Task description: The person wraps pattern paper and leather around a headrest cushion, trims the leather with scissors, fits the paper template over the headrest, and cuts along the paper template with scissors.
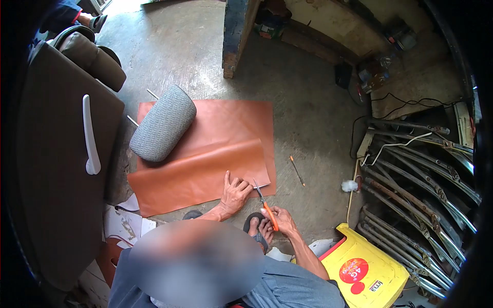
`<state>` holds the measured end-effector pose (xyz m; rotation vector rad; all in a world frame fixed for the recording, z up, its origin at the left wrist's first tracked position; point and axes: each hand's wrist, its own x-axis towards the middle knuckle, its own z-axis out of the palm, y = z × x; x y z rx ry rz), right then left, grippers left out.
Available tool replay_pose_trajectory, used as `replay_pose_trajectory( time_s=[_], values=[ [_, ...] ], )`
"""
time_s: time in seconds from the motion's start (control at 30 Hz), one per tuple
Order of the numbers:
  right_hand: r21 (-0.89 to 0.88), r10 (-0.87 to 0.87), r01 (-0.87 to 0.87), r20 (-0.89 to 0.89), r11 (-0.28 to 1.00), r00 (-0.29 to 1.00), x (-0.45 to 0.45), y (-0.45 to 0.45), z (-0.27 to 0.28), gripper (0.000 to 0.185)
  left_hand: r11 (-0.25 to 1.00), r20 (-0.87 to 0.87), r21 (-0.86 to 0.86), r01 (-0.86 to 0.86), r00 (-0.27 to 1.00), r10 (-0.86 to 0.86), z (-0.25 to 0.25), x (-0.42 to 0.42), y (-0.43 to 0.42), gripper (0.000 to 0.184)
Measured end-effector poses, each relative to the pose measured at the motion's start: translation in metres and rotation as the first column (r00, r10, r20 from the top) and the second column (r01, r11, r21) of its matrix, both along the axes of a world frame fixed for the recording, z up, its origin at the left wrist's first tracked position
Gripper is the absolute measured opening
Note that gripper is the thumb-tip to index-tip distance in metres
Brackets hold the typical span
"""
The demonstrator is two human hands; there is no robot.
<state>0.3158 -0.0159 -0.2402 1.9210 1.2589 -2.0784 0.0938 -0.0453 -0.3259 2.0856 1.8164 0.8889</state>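
Orange-brown sheet material (pixel 205 110) lies on the floor with a folded or second layer over its front part. My left hand (pixel 236 195) rests on that layer near its right front corner, fingers spread. Orange-handled scissors (pixel 270 215) are held in my right hand (pixel 282 219), just right of my left hand. Their blades point up and left, at the white cut edge of the material. A grey textured headrest (pixel 164 123) with two metal posts lies on the back left of the sheet.
A pen-like stick (pixel 297 171) lies right of the sheet. Metal tubes (pixel 411 190) are stacked at right, near a yellow box (pixel 359 272). A dark seat panel (pixel 61 154) stands at left. A wooden post (pixel 233 41) is ahead; another person's foot (pixel 92 21) shows at upper left.
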Motion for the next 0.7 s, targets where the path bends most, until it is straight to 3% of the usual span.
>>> replay_pose_trajectory(
  time_s=[0.17, 0.23, 0.37, 0.47, 0.53, 0.7],
  values=[
    [0.013, 0.024, -0.024, 0.018, 1.0, 1.0, 0.003, 0.005, 0.002, 0.059, 1.0, 0.009, -0.008, -0.002, 1.0, 0.002, 0.002, 0.0, 0.0, 0.019],
    [0.017, 0.025, -0.025, 0.032, 1.0, 0.999, 0.004, 0.006, 0.0, 0.047, 1.0, 0.017, -0.013, -0.001, 1.0, 0.001, 0.002, 0.0, -0.001, 0.019],
    [0.008, -0.006, 0.006, 0.053, 1.0, 0.999, 0.005, 0.008, -0.001, 0.045, 1.0, 0.011, -0.007, -0.001, 1.0, 0.001, -0.001, 0.0, -0.001, 0.019],
    [0.085, 0.066, -0.072, 0.07, 0.994, 0.995, 0.002, 0.005, 0.003, 0.046, 1.0, 0.013, -0.021, 0.001, 1.0, -0.001, 0.001, 0.001, -0.001, 0.021],
    [0.039, 0.099, -0.101, 0.044, 0.994, 0.994, -0.003, 0.001, 0.0, 0.058, 1.0, 0.045, -0.026, -0.017, 0.999, 0.018, 0.002, 0.001, -0.001, 0.023],
    [0.006, 0.113, -0.114, 0.097, 0.993, 0.989, -0.017, 0.003, 0.012, 0.061, 0.999, 0.027, -0.039, -0.002, 1.0, 0.003, 0.005, -0.001, -0.001, 0.026]
  ],
)
